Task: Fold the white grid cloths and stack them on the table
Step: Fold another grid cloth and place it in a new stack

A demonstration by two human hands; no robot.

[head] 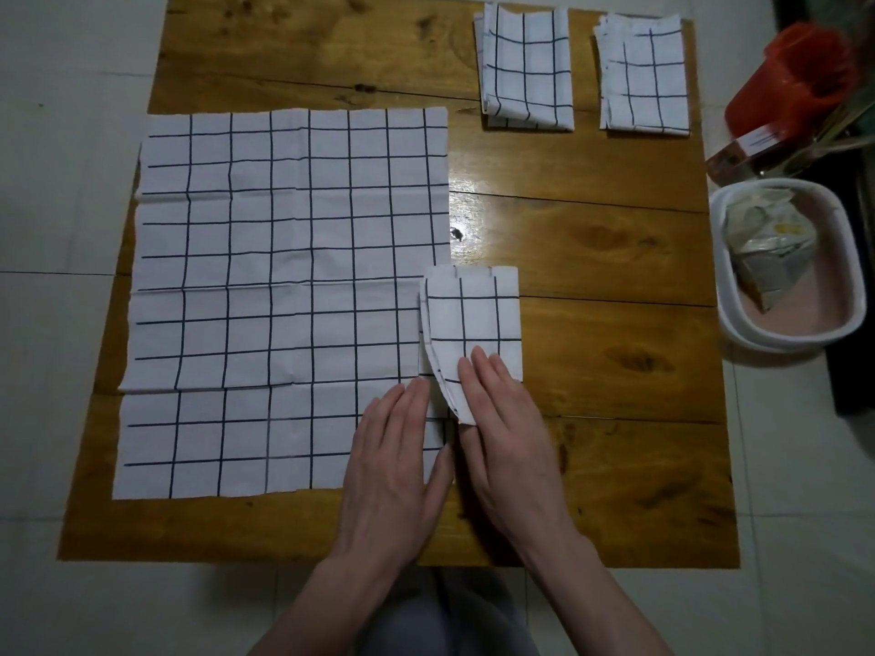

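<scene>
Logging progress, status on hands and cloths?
Left hand flat on unfolded cloth. Right hand grips folded cloth. Two folded stacks far right. Nothing in the way.

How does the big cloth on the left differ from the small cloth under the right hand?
The big cloth lies unfolded and flat, covering much of the table; the small cloth is folded into a narrow packet. The left hand rests on the big cloth; the right hand holds the small one. Both are white with dark grid lines.

Red container [800, 82] blurred at the right edge; folded cloth's [478, 319] near corner under the right hand [506, 419]
</scene>
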